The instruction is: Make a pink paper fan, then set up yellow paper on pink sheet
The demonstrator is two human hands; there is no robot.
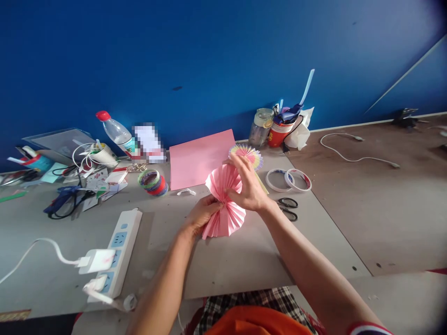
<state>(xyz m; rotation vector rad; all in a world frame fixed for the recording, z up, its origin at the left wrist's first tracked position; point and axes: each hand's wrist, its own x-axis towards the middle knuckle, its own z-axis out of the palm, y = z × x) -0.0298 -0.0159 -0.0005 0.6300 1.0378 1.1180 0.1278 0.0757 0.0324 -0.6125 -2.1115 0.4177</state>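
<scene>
A pink pleated paper fan (228, 216), spread into two rounded halves pinched at the middle, is held up over the table. My left hand (202, 213) grips it at the left of its centre, thumb on top and fingers partly hidden. Around the right side of the upper half curls my right hand (249, 188), its thumb on the pleats near the centre and its fingers at the top edge. Behind the fan lie a flat pink paper sheet (199, 160) and a multicoloured pleated paper rosette (256, 157).
Right of my hands are black-handled scissors (289, 203) and two tape rolls (299, 180). A glass jar (261, 128) and a red cup (279, 134) of tools stand behind. To the left are coloured tape rolls (152, 182), a bottle (117, 130), a glue gun (64, 200) and a power strip (120, 249).
</scene>
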